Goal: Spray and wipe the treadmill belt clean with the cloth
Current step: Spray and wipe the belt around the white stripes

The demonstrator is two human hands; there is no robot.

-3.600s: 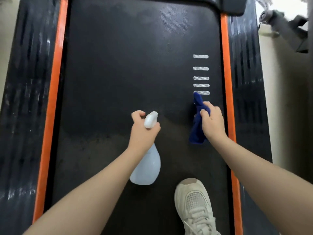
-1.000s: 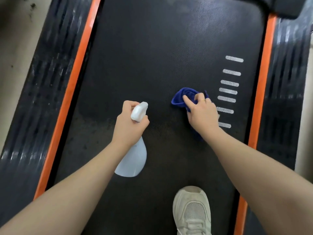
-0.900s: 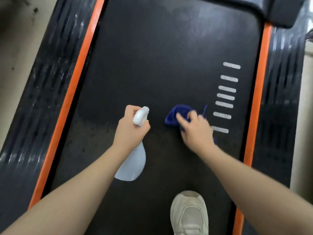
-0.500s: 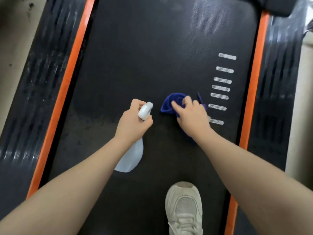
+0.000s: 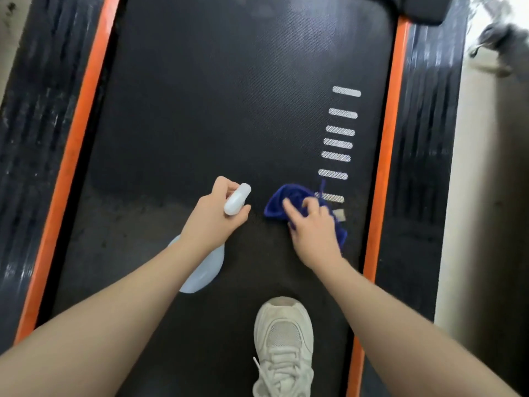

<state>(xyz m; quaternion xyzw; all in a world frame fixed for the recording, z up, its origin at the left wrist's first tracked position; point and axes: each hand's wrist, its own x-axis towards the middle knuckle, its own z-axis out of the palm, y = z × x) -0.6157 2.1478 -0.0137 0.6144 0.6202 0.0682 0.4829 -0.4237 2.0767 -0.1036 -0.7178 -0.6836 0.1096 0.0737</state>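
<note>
**Belt gets a wipe-down**

While the blue cloth (image 5: 289, 200) lies bunched on the treadmill belt (image 5: 214, 110) beside the white stripe marks (image 5: 339, 144), the right hand (image 5: 310, 229) presses it down, fingers curled over the fabric. Left hand (image 5: 213, 219) grips a white spray bottle (image 5: 201, 270). White sneaker (image 5: 282, 345) on belt, nr bottom.
</note>
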